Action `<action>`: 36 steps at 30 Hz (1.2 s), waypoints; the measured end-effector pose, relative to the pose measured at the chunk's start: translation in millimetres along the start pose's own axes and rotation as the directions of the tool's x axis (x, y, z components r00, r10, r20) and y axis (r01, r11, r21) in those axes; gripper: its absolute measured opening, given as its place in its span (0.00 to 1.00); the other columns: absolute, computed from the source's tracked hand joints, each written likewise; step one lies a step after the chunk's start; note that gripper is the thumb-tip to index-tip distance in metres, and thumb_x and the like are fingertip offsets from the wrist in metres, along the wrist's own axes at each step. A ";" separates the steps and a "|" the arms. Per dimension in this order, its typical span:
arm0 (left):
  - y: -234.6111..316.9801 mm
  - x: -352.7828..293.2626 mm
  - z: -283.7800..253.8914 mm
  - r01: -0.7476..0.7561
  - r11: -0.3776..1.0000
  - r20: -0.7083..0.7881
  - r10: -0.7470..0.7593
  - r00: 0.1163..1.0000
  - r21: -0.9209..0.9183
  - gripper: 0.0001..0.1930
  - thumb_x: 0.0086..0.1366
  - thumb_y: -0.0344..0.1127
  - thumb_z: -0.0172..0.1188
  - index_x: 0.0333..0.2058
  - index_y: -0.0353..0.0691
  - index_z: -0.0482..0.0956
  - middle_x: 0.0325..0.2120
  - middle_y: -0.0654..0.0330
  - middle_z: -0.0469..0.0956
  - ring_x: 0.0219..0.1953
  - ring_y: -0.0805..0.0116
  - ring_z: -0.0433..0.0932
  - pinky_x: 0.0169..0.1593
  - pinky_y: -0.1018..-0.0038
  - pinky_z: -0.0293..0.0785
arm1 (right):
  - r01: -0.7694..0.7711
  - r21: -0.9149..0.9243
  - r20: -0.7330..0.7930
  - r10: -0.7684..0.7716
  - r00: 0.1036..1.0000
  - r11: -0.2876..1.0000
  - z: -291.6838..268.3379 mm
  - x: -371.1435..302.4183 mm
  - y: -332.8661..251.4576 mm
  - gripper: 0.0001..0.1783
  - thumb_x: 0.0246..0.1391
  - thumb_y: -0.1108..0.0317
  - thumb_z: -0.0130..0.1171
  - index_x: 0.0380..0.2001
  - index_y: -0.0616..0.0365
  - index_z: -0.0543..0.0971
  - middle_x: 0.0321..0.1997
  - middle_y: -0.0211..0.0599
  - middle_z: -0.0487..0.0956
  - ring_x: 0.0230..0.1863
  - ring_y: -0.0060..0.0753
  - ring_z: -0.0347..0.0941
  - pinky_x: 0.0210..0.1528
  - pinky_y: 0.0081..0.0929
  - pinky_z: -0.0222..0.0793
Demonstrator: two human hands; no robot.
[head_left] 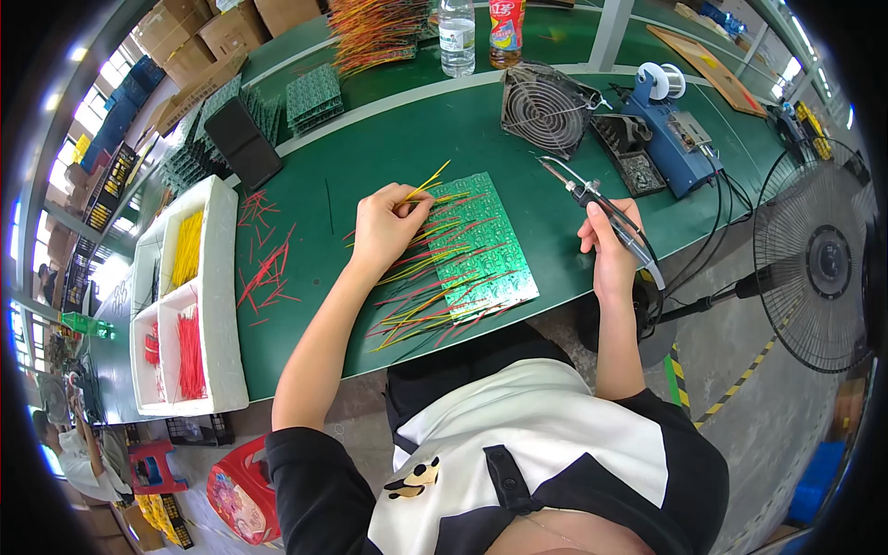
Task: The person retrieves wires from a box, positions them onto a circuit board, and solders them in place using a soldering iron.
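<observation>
A green circuit board panel (495, 242) lies on the green bench in front of me. Red and yellow wires (421, 268) stick out from its left side and over its face in rows. At the panel's upper left corner, my left hand (388, 227) is closed in a pinch on yellow wire (432, 178), its end pointing up and right. To the right of the panel, my right hand (610, 248) grips a soldering iron (606, 211) with a thin metal tube along it. The iron's tip points up and left, apart from the board.
A white foam box (236, 305) of yellow and red wires stands left, beside loose red wires (268, 273). At the back are a black phone-like slab (242, 143), stacked boards (314, 97), two bottles (457, 42) and a small fan (546, 111). A blue soldering unit (671, 139) stands right, near a large fan (823, 259).
</observation>
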State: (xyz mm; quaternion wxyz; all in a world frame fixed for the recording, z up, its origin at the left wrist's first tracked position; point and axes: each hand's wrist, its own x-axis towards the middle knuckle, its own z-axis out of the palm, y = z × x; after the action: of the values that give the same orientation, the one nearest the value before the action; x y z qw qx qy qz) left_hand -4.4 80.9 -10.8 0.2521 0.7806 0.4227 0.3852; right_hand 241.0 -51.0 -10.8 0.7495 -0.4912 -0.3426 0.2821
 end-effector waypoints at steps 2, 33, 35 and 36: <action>-0.8 0.8 1.1 0.002 1.000 0.001 -0.002 1.000 -0.018 0.06 0.51 0.30 0.63 0.28 0.35 0.81 0.13 0.67 0.60 0.16 0.81 0.55 0.21 0.80 0.54 | -0.005 -0.001 0.000 0.005 1.000 1.000 -0.6 0.9 1.1 0.09 0.51 0.72 0.59 0.29 0.60 0.68 0.19 0.36 0.73 0.16 0.19 0.66 0.19 0.14 0.61; 13.1 4.8 -28.6 -0.069 0.935 -0.258 -0.025 0.966 -0.347 0.08 0.67 0.33 0.44 0.32 0.35 0.62 0.17 0.57 0.65 0.19 0.64 0.63 0.27 0.69 0.62 | 0.220 -0.164 -0.010 -0.225 0.974 0.962 -4.7 3.8 20.9 0.10 0.55 0.65 0.56 0.25 0.56 0.69 0.18 0.25 0.67 0.18 0.12 0.57 0.22 0.12 0.52; 11.4 4.3 -24.9 -0.135 0.912 -0.323 0.003 0.946 -0.386 0.08 0.67 0.33 0.43 0.32 0.35 0.60 0.16 0.58 0.63 0.18 0.68 0.62 0.25 0.71 0.60 | 0.244 -0.170 -0.017 -0.250 0.968 0.955 -5.2 2.7 20.9 0.10 0.55 0.65 0.56 0.24 0.56 0.69 0.18 0.25 0.67 0.18 0.13 0.57 0.22 0.12 0.52; 12.1 3.0 -25.2 -0.107 0.905 -0.305 -0.026 0.952 -0.413 0.07 0.66 0.32 0.44 0.32 0.35 0.60 0.16 0.60 0.62 0.19 0.71 0.61 0.25 0.72 0.60 | 0.233 -0.173 -0.013 -0.238 0.971 0.957 -3.9 2.3 20.2 0.10 0.55 0.65 0.56 0.24 0.56 0.69 0.18 0.25 0.67 0.18 0.13 0.57 0.22 0.12 0.52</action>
State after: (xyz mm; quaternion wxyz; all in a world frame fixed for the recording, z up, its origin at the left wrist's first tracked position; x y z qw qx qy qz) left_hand -18.2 78.9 13.5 0.3398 0.6472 0.3460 0.5881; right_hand 243.8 -44.1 -30.1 0.7388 -0.5137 -0.4088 0.1524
